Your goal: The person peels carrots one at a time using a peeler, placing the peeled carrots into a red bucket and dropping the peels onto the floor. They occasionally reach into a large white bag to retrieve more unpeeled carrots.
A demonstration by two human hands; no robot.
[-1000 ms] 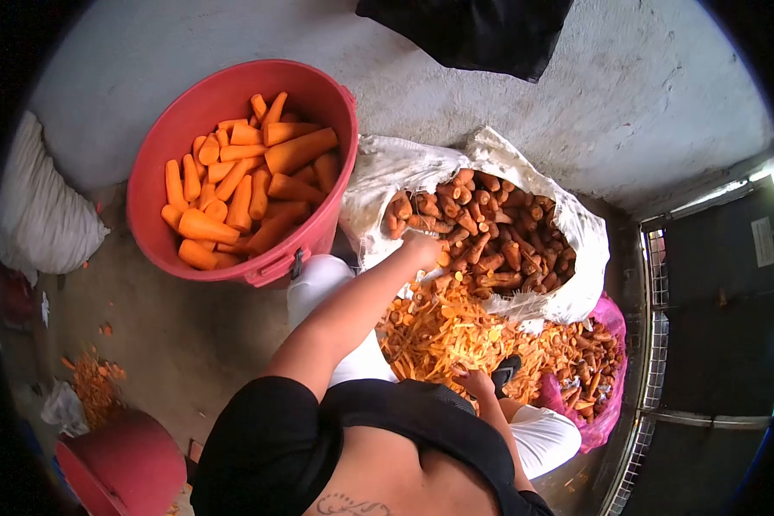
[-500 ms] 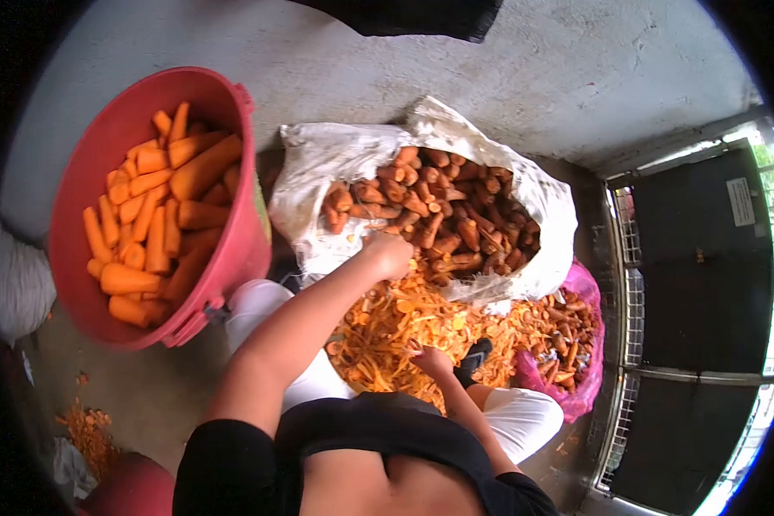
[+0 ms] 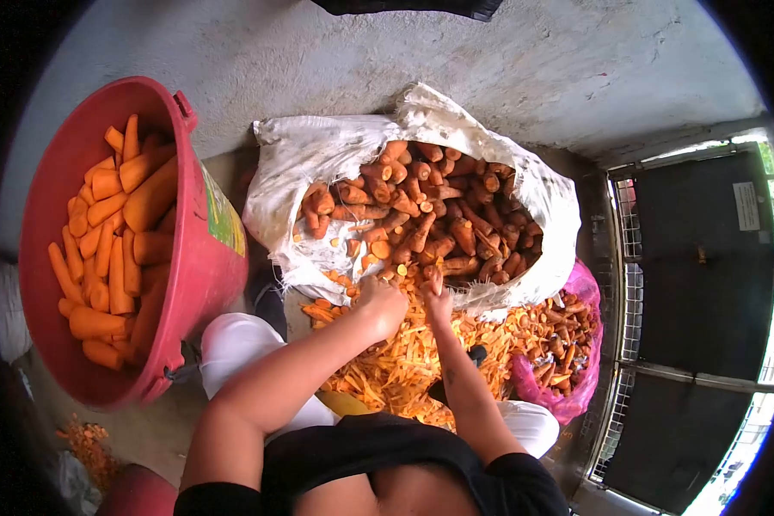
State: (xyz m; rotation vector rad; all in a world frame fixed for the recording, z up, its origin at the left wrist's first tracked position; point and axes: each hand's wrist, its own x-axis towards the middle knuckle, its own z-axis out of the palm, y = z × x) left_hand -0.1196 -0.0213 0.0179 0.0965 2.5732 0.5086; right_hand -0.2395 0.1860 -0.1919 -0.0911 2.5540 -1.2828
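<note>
My left hand (image 3: 383, 303) is closed at the sack's near edge, its fingers curled; what it grips, if anything, is hidden. Close beside it on the right, my right hand (image 3: 437, 297) is also closed, over something I cannot make out. Both hands are low over the mouth of a white woven sack (image 3: 322, 142) lying on its side. Unpeeled carrots (image 3: 464, 232) fill the opening, and a few cut carrot ends (image 3: 379, 249) lie in front of them. Beneath my forearms spreads a heap of orange carrot peelings (image 3: 378, 370).
At the left stands a red bucket (image 3: 199, 284) with peeled carrots (image 3: 103, 249) inside. A pink bag (image 3: 586, 378) of carrot scraps sits at the right, near a dark metal gate (image 3: 697, 267). A grey wall (image 3: 318, 69) rises behind the sack. More peelings (image 3: 90, 447) lie at lower left.
My right hand has moved up from above the peelings to the sack's edge, beside my left hand. My left hand has shifted slightly down. The view has turned a little to the right.
</note>
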